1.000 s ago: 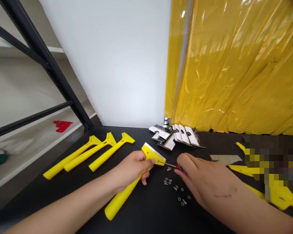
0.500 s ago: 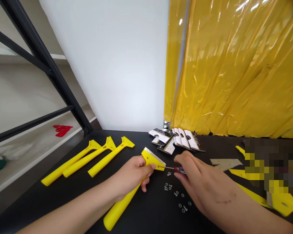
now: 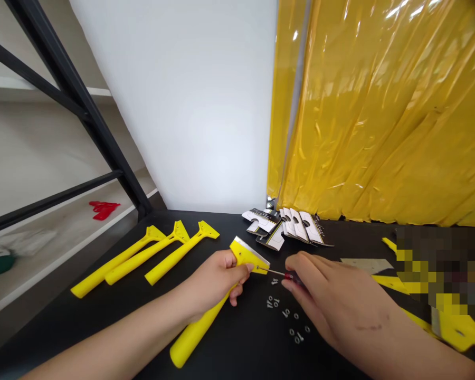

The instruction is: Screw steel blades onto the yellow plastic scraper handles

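My left hand [image 3: 221, 274] is wrapped around the neck of a yellow scraper [image 3: 198, 332], its head turned up and to the right with a metal blade along the top edge. In my right hand [image 3: 320, 285] is a screwdriver [image 3: 288, 275] with a dark red handle, mostly hidden by the fingers. The screwdriver's thin shaft reaches left to the near corner of the scraper's head, where the tip meets a hole or screw; which one I cannot tell. Several small screws and nuts [image 3: 286, 313] lie on the black table between my hands.
Three yellow scrapers [image 3: 174, 258] lie side by side at left. Folded white-and-black cards [image 3: 301, 224] are piled at the back. To the right are flat metal blades [image 3: 366, 265] and more yellow scraper parts [image 3: 459, 327], partly blurred out. A black-framed shelf [image 3: 75, 95] stands left.
The screwdriver and my right hand have turned slightly, while the tip stays at the scraper's head. My left hand keeps its hold. The view has shifted a little.
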Demonstrator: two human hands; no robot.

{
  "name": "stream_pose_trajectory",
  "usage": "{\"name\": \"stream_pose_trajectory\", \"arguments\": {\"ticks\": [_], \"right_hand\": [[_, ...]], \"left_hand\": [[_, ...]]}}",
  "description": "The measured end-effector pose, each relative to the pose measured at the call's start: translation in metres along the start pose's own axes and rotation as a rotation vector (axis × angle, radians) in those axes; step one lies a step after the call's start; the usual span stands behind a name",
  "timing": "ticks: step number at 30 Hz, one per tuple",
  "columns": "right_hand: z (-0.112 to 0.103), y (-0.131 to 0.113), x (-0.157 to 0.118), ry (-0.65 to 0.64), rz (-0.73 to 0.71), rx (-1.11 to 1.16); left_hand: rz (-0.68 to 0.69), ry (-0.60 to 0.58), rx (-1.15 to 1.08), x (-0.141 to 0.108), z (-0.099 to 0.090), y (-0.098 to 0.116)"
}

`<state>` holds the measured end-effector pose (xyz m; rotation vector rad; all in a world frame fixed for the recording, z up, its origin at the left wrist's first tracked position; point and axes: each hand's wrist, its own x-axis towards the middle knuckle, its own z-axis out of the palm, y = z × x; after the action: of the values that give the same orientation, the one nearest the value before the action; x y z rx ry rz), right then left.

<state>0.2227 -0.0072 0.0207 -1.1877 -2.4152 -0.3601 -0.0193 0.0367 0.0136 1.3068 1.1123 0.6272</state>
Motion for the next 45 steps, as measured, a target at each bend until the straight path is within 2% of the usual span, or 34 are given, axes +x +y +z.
{"name": "stream_pose_trajectory", "arguments": {"ticks": [5,11,15,19,22,25,27,31,33,39,42,45], "right_hand": [[-0.003,0.0,-0.002,0.052,0.019,0.034],[-0.006,-0.005,-0.005,0.081,0.173,0.208],[-0.011,-0.006,-0.003,0.077,0.265,0.352],[-0.024,-0.003,-0.001,0.176,0.372,0.492],[-0.028,0.002,-0.001,0.294,0.419,0.578],[-0.02,0.007,-0.001,0.425,0.396,0.663],[-0.013,0.01,-0.002,0.441,0.34,0.65],[-0.006,0.016,-0.002,0.331,0.261,0.451],[-0.007,0.017,-0.001,0.226,0.197,0.391],[-0.004,0.01,0.001,-0.292,-0.156,0.328],[0.0,0.009,0.001,-0.416,-0.169,0.254],[0.003,0.01,0.002,-0.455,-0.15,0.235]], "left_hand": [[0.016,-0.008,0.018,-0.001,0.0,0.004],[0.056,0.042,0.092,-0.007,0.0,0.01],[0.026,0.059,0.027,-0.009,-0.001,0.013],[-0.014,0.067,-0.1,-0.007,-0.002,0.013],[0.005,0.072,-0.21,-0.005,-0.001,0.014],[0.015,0.069,-0.287,-0.004,-0.002,0.014],[0.013,0.056,-0.3,-0.004,-0.003,0.013],[0.004,0.05,-0.312,-0.004,-0.004,0.012],[-0.004,0.049,-0.308,-0.003,-0.003,0.012],[-0.004,0.084,-0.297,-0.004,-0.001,0.016],[-0.01,0.073,-0.289,-0.005,0.0,0.016],[-0.01,0.059,-0.277,-0.006,0.001,0.017]]}}
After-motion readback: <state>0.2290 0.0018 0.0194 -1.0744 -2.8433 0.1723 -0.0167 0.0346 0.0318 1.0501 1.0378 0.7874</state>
